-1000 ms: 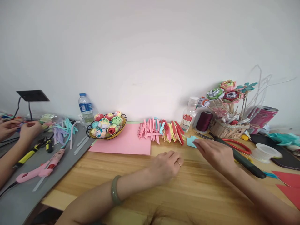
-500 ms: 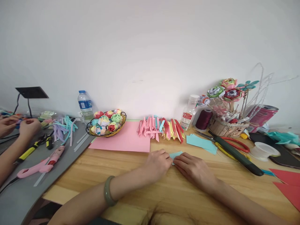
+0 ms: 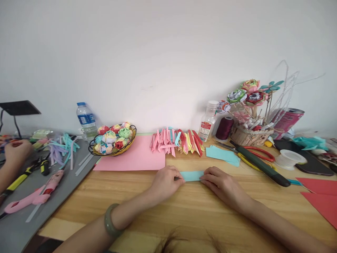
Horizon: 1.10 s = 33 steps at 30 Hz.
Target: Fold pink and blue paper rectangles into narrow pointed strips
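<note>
A light blue strip of paper (image 3: pixel 193 176) lies flat across the wooden table (image 3: pixel 168 211) between my two hands. My left hand (image 3: pixel 167 182) pinches its left end, thumb and fingertips pressed together. At the other end, my right hand (image 3: pixel 219 182) grips the strip with its fingers bunched. My fingers cover both ends of the paper. Farther right and behind lie more light blue paper pieces (image 3: pixel 222 155). Beyond my left hand is a pink paper sheet (image 3: pixel 131 162), with a row of folded coloured paper pieces (image 3: pixel 168 140) at its right end.
A basket of paper flowers (image 3: pixel 113 153) sits on the pink sheet. To the right are a green-handled cutter (image 3: pixel 263 167), red-handled scissors (image 3: pixel 259 153), a white spool (image 3: pixel 288 160) and red paper (image 3: pixel 321 200). On the left grey table lie a pink glue gun (image 3: pixel 34 200) and another person's hand (image 3: pixel 18 151).
My hands have moved apart, with the left shifting left, so a longer stretch of the blue strip shows between them. The whole view has shifted slightly to the right.
</note>
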{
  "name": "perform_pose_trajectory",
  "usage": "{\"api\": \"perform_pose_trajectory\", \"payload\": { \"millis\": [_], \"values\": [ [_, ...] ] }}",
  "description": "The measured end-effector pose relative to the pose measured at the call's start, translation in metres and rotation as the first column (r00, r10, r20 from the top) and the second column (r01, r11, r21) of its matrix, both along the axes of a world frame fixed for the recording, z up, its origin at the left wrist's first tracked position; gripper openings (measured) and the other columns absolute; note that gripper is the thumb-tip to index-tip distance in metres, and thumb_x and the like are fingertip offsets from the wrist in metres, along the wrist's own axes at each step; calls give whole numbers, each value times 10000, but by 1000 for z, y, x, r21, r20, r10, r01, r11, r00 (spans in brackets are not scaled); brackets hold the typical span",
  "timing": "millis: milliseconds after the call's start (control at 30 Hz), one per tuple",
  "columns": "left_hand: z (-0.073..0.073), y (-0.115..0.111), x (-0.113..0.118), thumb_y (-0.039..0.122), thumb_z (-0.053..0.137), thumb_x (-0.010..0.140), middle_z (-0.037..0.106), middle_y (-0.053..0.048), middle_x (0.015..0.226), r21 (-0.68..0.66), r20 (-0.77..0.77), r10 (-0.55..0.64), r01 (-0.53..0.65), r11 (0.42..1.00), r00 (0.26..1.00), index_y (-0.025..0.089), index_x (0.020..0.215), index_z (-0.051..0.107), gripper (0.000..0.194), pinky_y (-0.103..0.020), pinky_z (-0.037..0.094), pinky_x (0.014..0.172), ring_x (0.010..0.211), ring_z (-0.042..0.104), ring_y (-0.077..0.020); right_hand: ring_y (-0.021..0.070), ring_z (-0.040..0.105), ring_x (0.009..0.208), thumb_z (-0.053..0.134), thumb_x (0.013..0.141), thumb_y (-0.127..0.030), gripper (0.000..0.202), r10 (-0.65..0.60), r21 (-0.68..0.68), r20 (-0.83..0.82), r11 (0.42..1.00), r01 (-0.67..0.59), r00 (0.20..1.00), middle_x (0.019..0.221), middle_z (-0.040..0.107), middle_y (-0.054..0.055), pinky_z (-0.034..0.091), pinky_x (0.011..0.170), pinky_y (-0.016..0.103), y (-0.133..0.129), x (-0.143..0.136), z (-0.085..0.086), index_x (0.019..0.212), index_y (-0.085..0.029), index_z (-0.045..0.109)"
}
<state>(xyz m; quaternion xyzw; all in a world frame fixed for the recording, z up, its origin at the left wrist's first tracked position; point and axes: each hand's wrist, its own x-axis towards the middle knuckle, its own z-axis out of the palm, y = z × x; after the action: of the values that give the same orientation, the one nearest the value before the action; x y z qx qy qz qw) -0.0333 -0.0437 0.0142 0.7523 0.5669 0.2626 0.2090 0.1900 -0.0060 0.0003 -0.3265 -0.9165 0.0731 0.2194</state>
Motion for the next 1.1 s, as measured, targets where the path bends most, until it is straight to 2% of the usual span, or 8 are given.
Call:
{"api": "perform_pose_trajectory", "payload": {
  "millis": [167, 300, 467, 567, 867, 1100],
  "values": [
    [2, 3, 1, 190, 560, 790, 687, -3, 849, -26, 34, 58, -57, 998, 998, 197, 811, 714, 156, -250, 450, 726, 759, 613, -147, 165, 578, 757, 384, 915, -277, 244, -92, -142, -26, 986, 87, 995, 824, 601, 49, 464, 678, 289, 4, -2, -1, 825, -203, 598],
    [4, 1, 4, 232, 548, 797, 710, 9, 807, -145, 80, 100, -87, 986, 992, 201, 848, 716, 178, -239, 442, 654, 688, 624, -143, 163, 577, 703, 369, 917, -328, 279, -115, -223, 15, 968, 115, 993, 772, 611, 40, 448, 639, 277, 4, 2, 0, 783, -202, 578],
    [4, -4, 8, 240, 570, 781, 707, 10, 785, -154, 11, 86, -84, 985, 996, 205, 809, 720, 157, -244, 429, 655, 681, 613, -146, 164, 575, 676, 388, 901, -332, 268, -105, -288, 63, 950, 119, 992, 730, 617, 31, 431, 616, 272, 2, 5, 5, 747, -200, 563],
    [2, -5, 8, 245, 584, 774, 705, 5, 796, -147, -30, 100, -103, 984, 995, 210, 806, 716, 140, -249, 430, 662, 701, 614, -150, 162, 567, 664, 399, 890, -320, 246, -131, -277, 47, 951, 139, 990, 723, 609, 34, 426, 605, 271, -1, 3, 4, 735, -196, 545],
    [0, -1, 8, 234, 567, 791, 697, 0, 801, -156, -82, 114, -125, 980, 990, 199, 801, 691, 129, -255, 445, 690, 729, 621, -151, 157, 524, 579, 433, 854, -308, 198, -272, -88, 102, 956, 281, 957, 680, 573, 28, 373, 524, 262, -9, -4, -4, 687, -208, 467],
    [-3, 2, 9, 201, 582, 784, 682, -8, 814, -155, -100, 95, -110, 982, 990, 180, 820, 657, 86, -261, 449, 718, 740, 612, -154, 166, 537, 588, 442, 836, -294, 181, -317, -94, 182, 937, 338, 931, 687, 578, 30, 367, 521, 269, -11, -9, 1, 681, -206, 467]
  ]
}}
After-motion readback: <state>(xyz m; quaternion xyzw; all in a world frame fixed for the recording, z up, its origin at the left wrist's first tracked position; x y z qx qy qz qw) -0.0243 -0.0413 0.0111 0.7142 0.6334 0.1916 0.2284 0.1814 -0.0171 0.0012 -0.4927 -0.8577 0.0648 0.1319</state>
